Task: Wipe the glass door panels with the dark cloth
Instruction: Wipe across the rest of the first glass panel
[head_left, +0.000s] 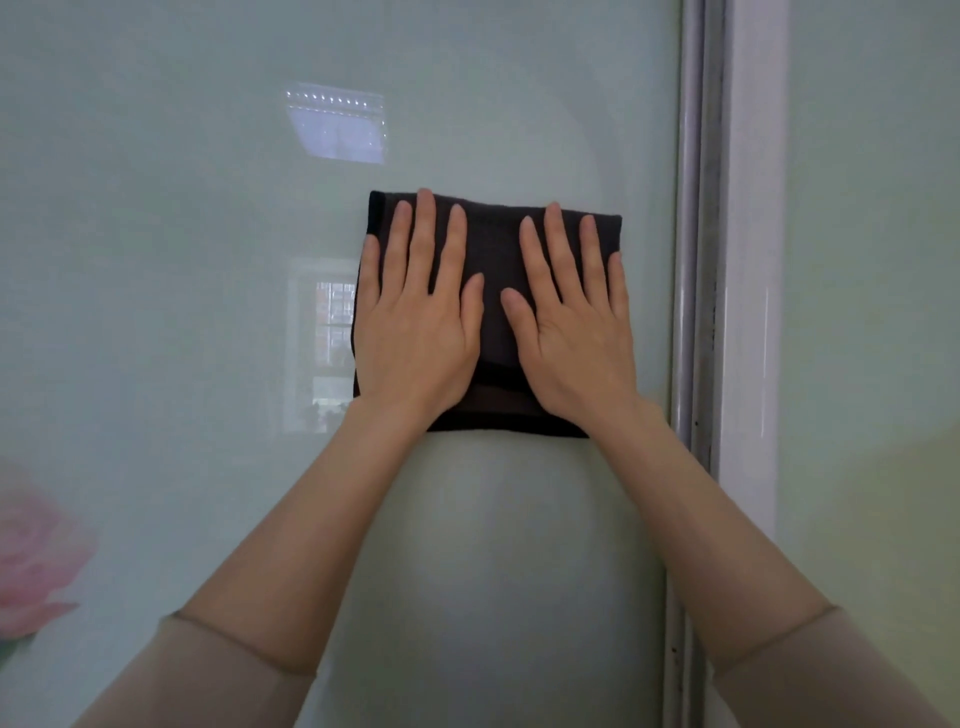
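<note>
Now both hands lie flat, fingers spread: left hand and right hand side by side, pressing the folded cloth against the glass near the frame. For a clean pass, I'd keep the 2 palms' pressure even, overlap strokes, and run right up to that frame.

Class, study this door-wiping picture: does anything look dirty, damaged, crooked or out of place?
The door frame right of the glass panel has dark grime in its groove. The dark cloth lies folded flat under the left hand and right hand; no cracks or spills show.
</note>
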